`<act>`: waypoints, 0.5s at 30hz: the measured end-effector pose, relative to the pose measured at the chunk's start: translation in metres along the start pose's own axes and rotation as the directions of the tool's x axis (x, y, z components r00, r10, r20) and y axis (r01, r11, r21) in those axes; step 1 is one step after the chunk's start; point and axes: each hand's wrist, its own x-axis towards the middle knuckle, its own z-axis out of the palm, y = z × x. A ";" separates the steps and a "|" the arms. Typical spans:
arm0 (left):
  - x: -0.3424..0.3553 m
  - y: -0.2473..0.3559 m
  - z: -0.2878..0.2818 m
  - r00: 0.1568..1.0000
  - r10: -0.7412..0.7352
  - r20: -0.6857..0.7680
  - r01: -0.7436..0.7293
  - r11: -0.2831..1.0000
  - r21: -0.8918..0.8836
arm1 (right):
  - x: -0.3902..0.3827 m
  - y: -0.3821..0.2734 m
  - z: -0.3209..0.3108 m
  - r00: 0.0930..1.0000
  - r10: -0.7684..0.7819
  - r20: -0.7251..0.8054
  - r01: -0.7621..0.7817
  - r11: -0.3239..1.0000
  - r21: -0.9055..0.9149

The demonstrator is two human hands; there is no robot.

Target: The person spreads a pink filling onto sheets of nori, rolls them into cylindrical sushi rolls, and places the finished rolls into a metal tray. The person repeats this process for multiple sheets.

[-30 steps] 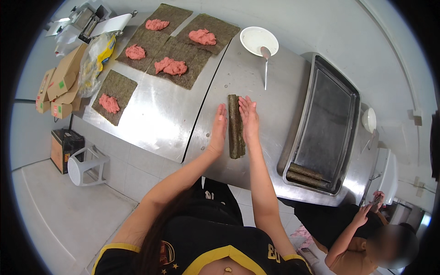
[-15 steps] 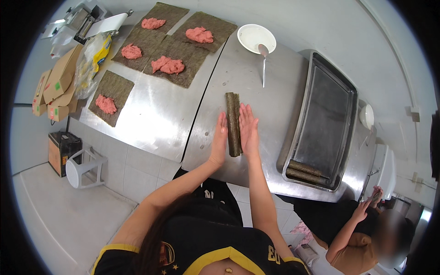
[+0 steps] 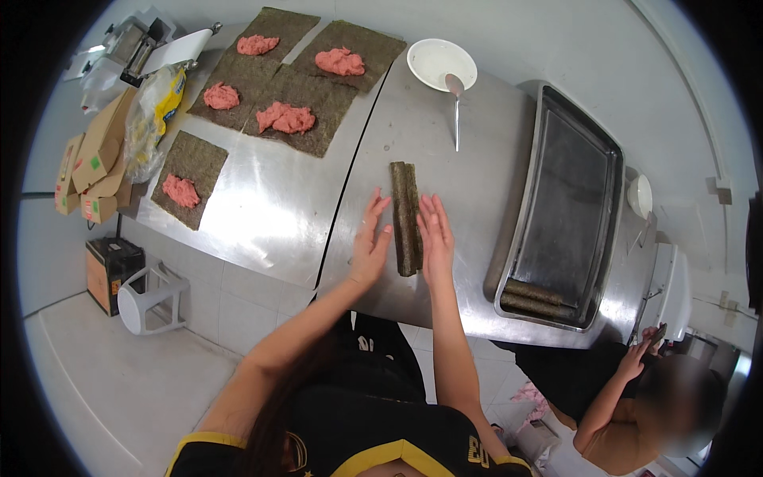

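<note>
A dark green seaweed roll [image 3: 406,219], with a seam running along its length, lies on the steel table in front of me. My left hand [image 3: 370,245] hovers just to the left of it, fingers spread and slightly bent, with a gap between. On the other side, my right hand [image 3: 435,237] has its fingers stretched along the roll's right edge, apparently touching it. Neither hand grips anything. At the far left, several seaweed sheets [image 3: 314,135] lie flat, each bearing a lump of pink minced filling [image 3: 286,118].
A deep metal tray [image 3: 520,215] on the right holds finished-looking seaweed rolls [image 3: 532,299] at its near end. Behind the roll are a white bowl [image 3: 429,67] and a spoon [image 3: 457,119]. Cardboard boxes [image 3: 103,147] crowd the left edge. Another person [image 3: 612,405] is at lower right.
My left hand has drawn back leftward from the roll, its fingers loosening. My right hand has slid slightly nearer to me. The roll stays in about the same place.
</note>
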 end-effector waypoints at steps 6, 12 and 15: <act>0.086 0.040 -0.055 0.637 0.070 0.768 -0.718 0.416 0.558 | -0.039 0.002 0.024 0.993 -0.110 -0.046 0.021 0.541 -0.841; 0.123 0.033 -0.046 0.404 0.044 0.914 -0.899 0.202 0.388 | -0.042 0.001 0.024 0.980 -0.192 0.044 0.086 0.215 -0.973; 0.120 0.035 -0.044 0.424 -0.065 0.903 -0.873 0.237 0.427 | -0.042 -0.003 0.003 0.970 -0.201 0.140 0.167 0.125 -0.978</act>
